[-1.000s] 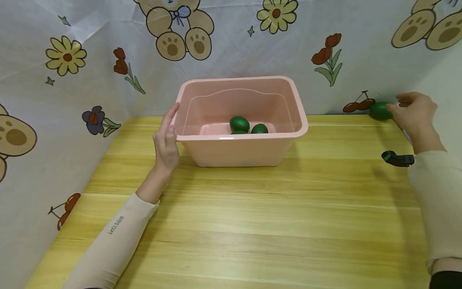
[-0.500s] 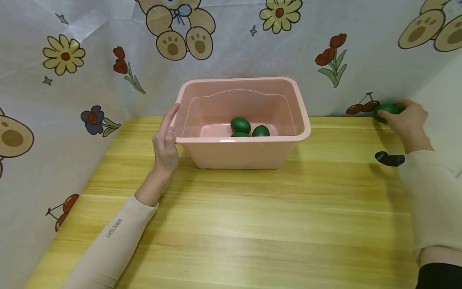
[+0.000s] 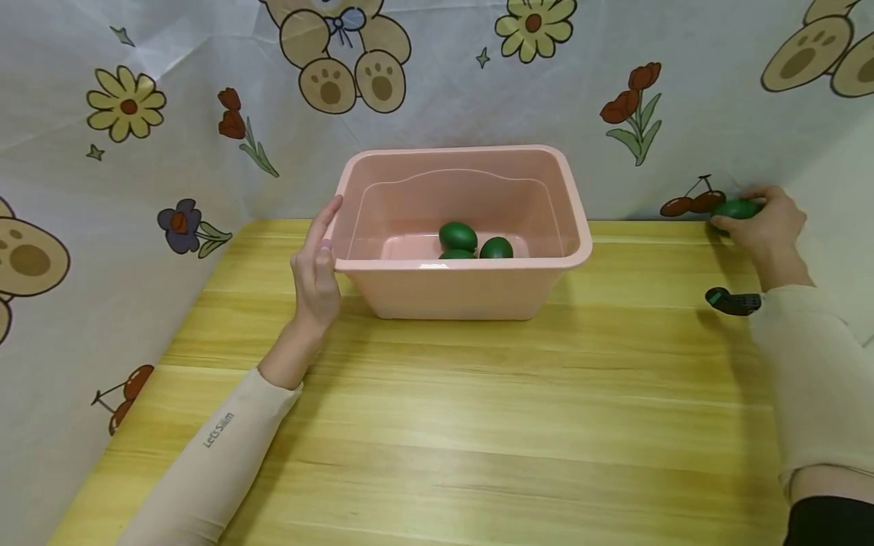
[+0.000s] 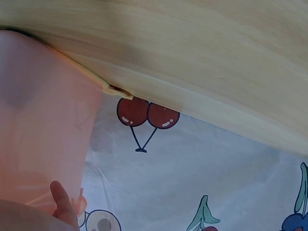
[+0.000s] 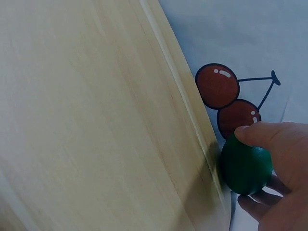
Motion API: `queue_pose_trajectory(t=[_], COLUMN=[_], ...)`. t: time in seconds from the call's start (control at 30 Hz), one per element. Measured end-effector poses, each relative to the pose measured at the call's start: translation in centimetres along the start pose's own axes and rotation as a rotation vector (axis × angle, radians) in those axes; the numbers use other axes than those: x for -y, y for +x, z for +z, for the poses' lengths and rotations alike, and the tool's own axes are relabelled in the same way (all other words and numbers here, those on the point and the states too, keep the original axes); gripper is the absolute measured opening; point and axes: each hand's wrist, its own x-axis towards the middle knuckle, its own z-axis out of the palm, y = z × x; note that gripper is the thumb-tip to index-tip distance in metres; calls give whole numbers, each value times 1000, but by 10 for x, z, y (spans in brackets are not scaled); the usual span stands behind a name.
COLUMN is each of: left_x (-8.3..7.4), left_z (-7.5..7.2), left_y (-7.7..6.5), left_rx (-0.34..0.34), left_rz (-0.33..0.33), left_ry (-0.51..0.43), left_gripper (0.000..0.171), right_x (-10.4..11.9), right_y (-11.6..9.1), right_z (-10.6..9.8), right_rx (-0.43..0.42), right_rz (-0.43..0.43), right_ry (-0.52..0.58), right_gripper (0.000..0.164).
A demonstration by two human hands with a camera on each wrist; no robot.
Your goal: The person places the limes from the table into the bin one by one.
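Observation:
A pink plastic tub (image 3: 451, 292) stands on the wooden table near the back wall, with several green egg-shaped things (image 3: 458, 236) inside. On the tub's left side rests my left hand (image 3: 315, 284), a straight finger reaching along the rim. Its other fingers are partly hidden; the left wrist view catches just a finger (image 4: 61, 202) against the tub. At the far right back edge, my right hand (image 3: 774, 231) holds another smooth green egg (image 5: 246, 163) between thumb and fingers. In the right wrist view this egg is at the table's edge, beside the cloth.
A white cloth with printed bears, flowers and cherries (image 5: 219, 86) hangs behind and left of the table (image 3: 478, 425). A small black device (image 3: 733, 301) sits by my right wrist. A pale surface (image 3: 840, 243) borders the table on the right.
My right hand has moved slightly left and taken hold of the green egg, its fingers now closed around it. The left hand and the tub have stayed in place.

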Motion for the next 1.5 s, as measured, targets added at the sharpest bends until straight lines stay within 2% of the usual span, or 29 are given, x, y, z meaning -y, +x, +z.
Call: queue_pose_trajectory(t=[0.2, 0.4, 0.5, 0.8, 1.1, 1.27, 1.5], left_x=[-1, -2, -3, -1, -1, -1, -2], left_z=[1, 0, 0, -1, -1, -1, -1], left_y=[1, 0, 0, 0, -1, -2, -1], left_rx=[5, -4, -9, -12, -26, -28, -16], left_rz=[0, -9, -8, 7, 6, 7, -12], left_ry=[-1, 13, 5, -8, -8, -8, -9], left_gripper=[64, 64, 63, 63, 62, 63, 62], right_x=[0, 16, 29, 77, 129, 154, 179], right_y=[-8, -24, -34, -63, -102, -127, -151], right_z=[-5, -7, -8, -10, -8, -6, -3], right_rx=[-4, 7, 6, -44, -46, -29, -39], right_rz=[-3, -55, -91, -264, -418, -479, -586], right_ry=[3, 61, 89, 84, 123, 184, 250], right_gripper=[86, 86, 84, 72, 67, 64, 57])
